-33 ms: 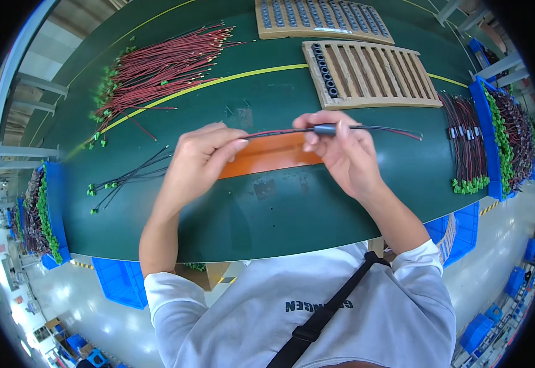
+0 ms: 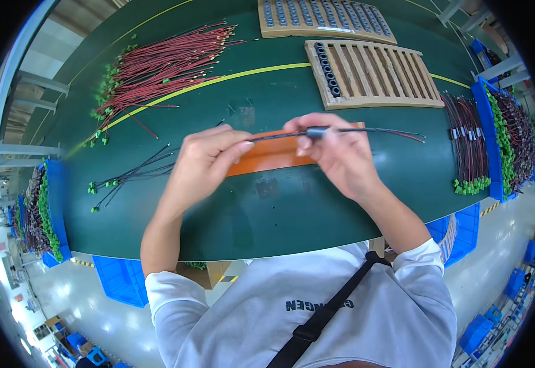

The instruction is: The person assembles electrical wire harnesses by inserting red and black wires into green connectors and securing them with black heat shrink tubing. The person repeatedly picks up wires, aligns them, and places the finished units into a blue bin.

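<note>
Above the middle of the green table, my left hand (image 2: 213, 153) pinches a pair of thin black and red wires (image 2: 273, 137) between thumb and fingers. My right hand (image 2: 340, 150) is closed on a dark grey cylindrical ferrite core (image 2: 317, 132); its thumb is smeared by motion. The wires run through the core, and their loose ends stick out beyond my right hand. Beneath both hands lies an orange strip (image 2: 267, 161), partly covered by them. Left of my left hand, several black wires (image 2: 138, 173) with green connectors lie crossed.
A big pile of red wires (image 2: 163, 67) with green connectors lies at the far left. At the far right, a cardboard tray (image 2: 378, 103) holds one row of dark cores; a fuller tray (image 2: 322, 32) sits behind it. Wires with cores (image 2: 468, 141) lie beside a blue bin (image 2: 488, 147).
My right hand has shifted slightly left with the ferrite core, and my left hand slightly right, so the core is nearer my left hand. Its right thumb now looks blurred.
</note>
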Motion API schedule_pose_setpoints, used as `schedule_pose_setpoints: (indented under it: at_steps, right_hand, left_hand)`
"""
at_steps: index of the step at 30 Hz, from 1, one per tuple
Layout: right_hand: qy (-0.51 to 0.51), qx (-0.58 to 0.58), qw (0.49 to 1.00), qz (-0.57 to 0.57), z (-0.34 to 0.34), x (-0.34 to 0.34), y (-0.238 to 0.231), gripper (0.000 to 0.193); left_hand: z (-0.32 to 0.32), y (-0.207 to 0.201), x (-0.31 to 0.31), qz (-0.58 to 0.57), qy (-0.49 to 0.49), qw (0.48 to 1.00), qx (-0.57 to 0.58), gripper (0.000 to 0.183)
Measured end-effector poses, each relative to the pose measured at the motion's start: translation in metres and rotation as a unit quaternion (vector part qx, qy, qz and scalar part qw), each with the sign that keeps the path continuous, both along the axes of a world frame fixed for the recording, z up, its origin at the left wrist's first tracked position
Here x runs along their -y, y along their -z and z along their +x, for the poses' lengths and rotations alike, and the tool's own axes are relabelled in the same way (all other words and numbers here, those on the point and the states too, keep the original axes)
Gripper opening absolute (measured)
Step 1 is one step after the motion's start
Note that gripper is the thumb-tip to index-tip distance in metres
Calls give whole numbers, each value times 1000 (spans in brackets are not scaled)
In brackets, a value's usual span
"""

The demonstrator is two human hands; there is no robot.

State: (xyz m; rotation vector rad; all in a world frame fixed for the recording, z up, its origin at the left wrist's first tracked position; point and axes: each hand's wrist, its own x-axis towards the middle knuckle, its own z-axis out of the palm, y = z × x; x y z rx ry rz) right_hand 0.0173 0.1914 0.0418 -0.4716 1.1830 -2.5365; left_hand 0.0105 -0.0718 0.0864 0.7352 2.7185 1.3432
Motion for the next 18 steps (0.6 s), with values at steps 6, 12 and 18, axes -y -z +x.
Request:
schedule_pose_setpoints:
  at_steps: [6, 12, 18]
  right_hand:
    - [-46, -50, 985, 161, -2, 43, 6, 29]
    - [-52, 27, 989, 138, -11, 54, 25, 30]
    - [-63, 38, 991, 113, -13, 60, 47, 29]
  left_hand:
    - [16, 19, 13, 175, -19, 979, 104, 28]
    - [20, 50, 56, 374, -64, 902, 205, 31]
    - [18, 69, 59, 356, -87, 914, 173, 19]
